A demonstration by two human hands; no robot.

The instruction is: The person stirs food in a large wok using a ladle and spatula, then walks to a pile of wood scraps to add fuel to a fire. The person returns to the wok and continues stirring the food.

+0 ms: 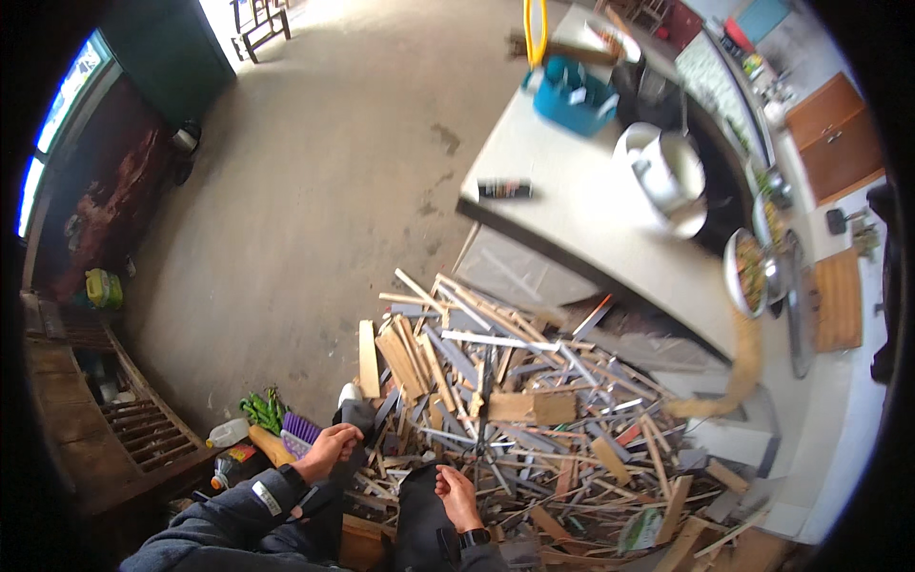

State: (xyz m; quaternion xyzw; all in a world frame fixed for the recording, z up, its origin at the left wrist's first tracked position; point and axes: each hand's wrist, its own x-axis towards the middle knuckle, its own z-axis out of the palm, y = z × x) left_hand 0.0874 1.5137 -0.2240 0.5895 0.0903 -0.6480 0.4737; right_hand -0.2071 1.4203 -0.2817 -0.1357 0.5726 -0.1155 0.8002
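My left hand (330, 452) is held in front of my body with its fingers curled in, and nothing shows in it. It is nearest to a purple-bristled brush (302, 429) on the floor. Over my dark trouser leg (422, 508) is my right hand (457, 495), its fingers also curled and nothing visible in them. To the right of it spreads a big heap of scrap wood strips and offcuts (532, 409). Among the heap, a dark thin tool or rod (487, 390) stands out, too blurred to name.
A white-topped counter (565, 193) bears a teal basket (575, 96), white pots (661, 179) and a bowl of food (747, 272). Green vegetables (266, 411) and a plastic bottle (229, 432) lie at left, beside a slatted wooden cabinet (118, 429). Concrete floor (300, 214) stretches ahead.
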